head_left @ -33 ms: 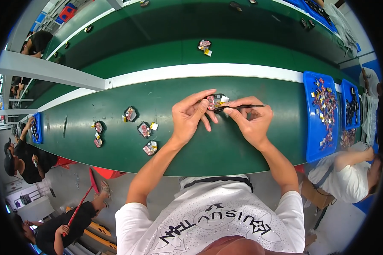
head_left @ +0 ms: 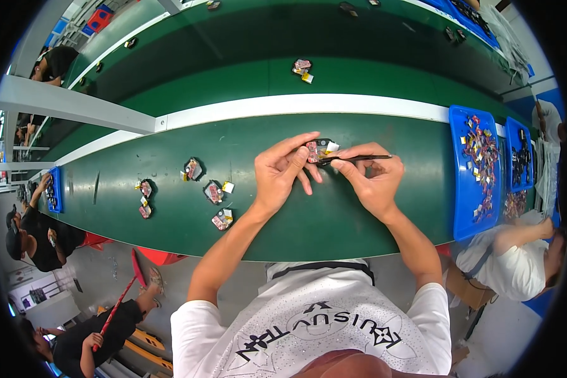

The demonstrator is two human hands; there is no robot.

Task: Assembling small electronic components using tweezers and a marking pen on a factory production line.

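My left hand (head_left: pixel 280 173) pinches a small black plastic housing (head_left: pixel 324 143) between thumb and fingers, over the green bench. A reddish circuit board (head_left: pixel 312 151) and a white-and-yellow piece (head_left: pixel 332 147) show in it. Closed round a slim black pair of tweezers (head_left: pixel 365 157), my right hand (head_left: pixel 375 183) brings the tip up against the housing's lower side. What the tip grips is too small to tell. To the left lie several similar black assemblies with reddish boards: one farther back (head_left: pixel 193 169), one in the middle (head_left: pixel 213 192) and one nearer me (head_left: pixel 222 219).
At the right a blue tray (head_left: pixel 460 214) holds many small reddish boards; a smaller blue tray (head_left: pixel 515 129) beside it holds black parts. Beyond a white rail (head_left: pixel 283 105) runs a green conveyor belt (head_left: pixel 233 79) bearing another assembly (head_left: pixel 302 68). Other people are at both sides.
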